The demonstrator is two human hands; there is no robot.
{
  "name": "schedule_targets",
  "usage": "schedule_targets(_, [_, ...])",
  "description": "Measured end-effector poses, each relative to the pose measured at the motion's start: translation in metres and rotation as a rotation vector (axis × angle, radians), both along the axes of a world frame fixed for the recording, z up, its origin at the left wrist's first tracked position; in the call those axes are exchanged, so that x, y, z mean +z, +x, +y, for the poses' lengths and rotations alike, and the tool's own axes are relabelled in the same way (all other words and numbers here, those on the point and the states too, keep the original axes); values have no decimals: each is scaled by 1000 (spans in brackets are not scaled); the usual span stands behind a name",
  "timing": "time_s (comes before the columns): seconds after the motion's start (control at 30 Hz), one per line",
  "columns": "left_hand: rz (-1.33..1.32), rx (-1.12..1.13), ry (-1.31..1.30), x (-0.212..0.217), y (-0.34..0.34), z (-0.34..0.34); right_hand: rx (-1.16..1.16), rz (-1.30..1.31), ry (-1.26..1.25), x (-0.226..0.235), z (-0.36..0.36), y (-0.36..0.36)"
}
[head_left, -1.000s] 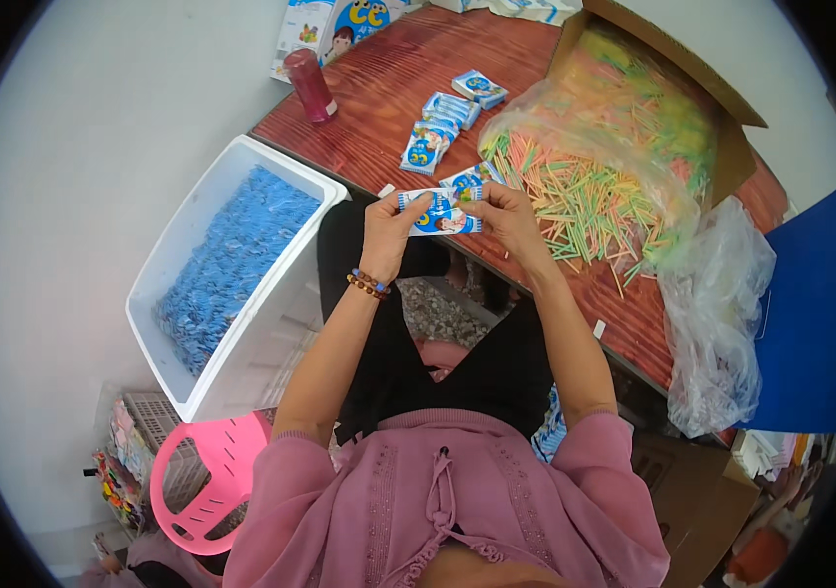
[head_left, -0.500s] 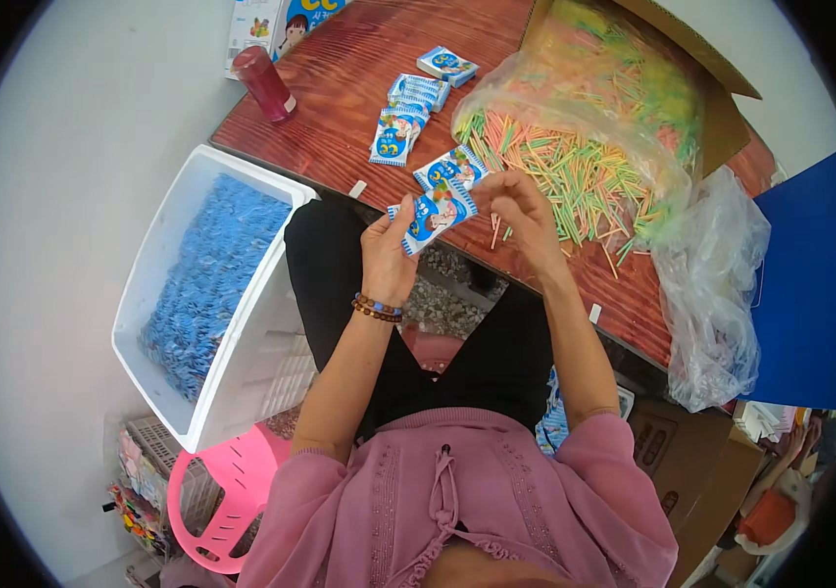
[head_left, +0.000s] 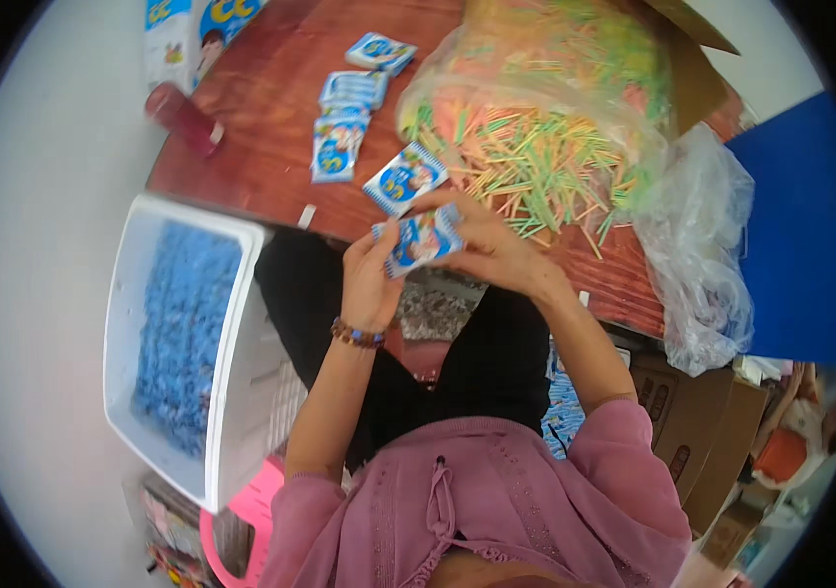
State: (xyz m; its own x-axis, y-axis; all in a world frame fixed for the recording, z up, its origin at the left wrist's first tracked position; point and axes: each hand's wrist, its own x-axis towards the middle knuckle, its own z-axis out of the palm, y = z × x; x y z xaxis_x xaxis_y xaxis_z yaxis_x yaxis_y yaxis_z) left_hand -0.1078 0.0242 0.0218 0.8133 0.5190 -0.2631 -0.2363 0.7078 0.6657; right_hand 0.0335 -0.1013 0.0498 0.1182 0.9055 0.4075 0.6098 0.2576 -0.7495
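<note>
A small blue-and-white packet (head_left: 428, 238) is held over the near edge of the table. My left hand (head_left: 371, 279) pinches its left end, thumb on top. At its right end, the fingers of my right hand (head_left: 496, 250) close round the packet, partly hidden behind it. Just beyond lies another blue-and-white packet (head_left: 405, 179), flat on the wood. Farther left, several like it overlap in a short row (head_left: 340, 122), with a small pile (head_left: 381, 53) behind. Thin pastel sticks (head_left: 526, 162) in pink, green and yellow spill from a clear plastic bag (head_left: 545, 83) near my right hand.
A white bin (head_left: 253, 284) full of blue packets stands left of my knees. On the reddish wooden table (head_left: 271, 127) a pink-red bottle (head_left: 185, 120) stands at the left edge. Crumpled clear plastic (head_left: 697, 255) hangs at the right by a blue panel (head_left: 795, 225). A pink chair (head_left: 259, 500) is lower left.
My right hand has come in to the packet's right end, where before it was apart with fingers curled. The whole view has shifted, with table things now farther left.
</note>
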Motion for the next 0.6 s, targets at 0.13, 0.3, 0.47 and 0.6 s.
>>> schedule_targets(0.13, [37,-47,-27,1,10,4,-69,18,53,3,-1,0])
schedule_targets(0.3, [53,-20,70,-8,30,-1,-222,179,-74,-2,-30,11])
schedule_targets(0.47, [132,-9,-43,-17,25,4,-363,380,-163,-7,-57,59])
schedule_targets(0.6, [74,49,-91,-18,24,5,-567,-207,-182,3,-17,105])
